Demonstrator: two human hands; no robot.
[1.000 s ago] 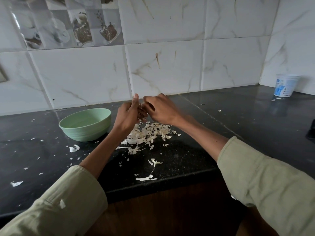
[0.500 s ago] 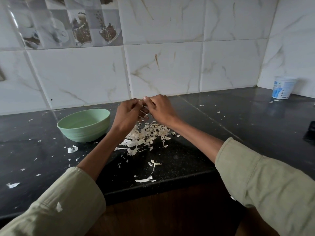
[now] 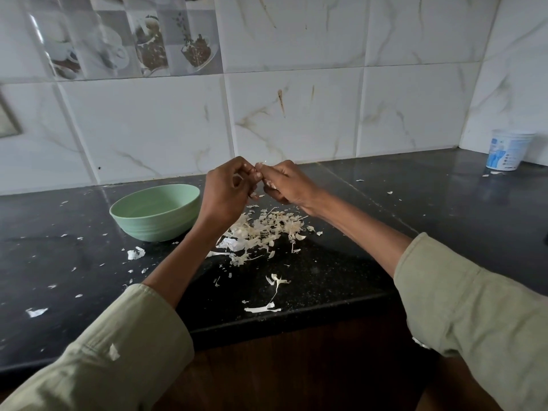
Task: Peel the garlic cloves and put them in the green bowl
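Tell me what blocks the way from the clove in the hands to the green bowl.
Nothing visible does. The clove is pinched between both hands; the bowl sits open just beyond the left hand, which is the only thing between them.

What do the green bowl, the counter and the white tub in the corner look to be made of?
Green bowl: matte plastic or glazed ceramic, ridged near its base; unclear which. Counter: polished dark stone, speckled, reflective. White tub: likely thin plastic, with a printed blue label.

White marble-veined wall tiles [image 3: 296, 120] fill the upper frame; a glossy black stone countertop [image 3: 444, 209] spans the middle, dark wooden cabinet front [image 3: 296, 375] below.
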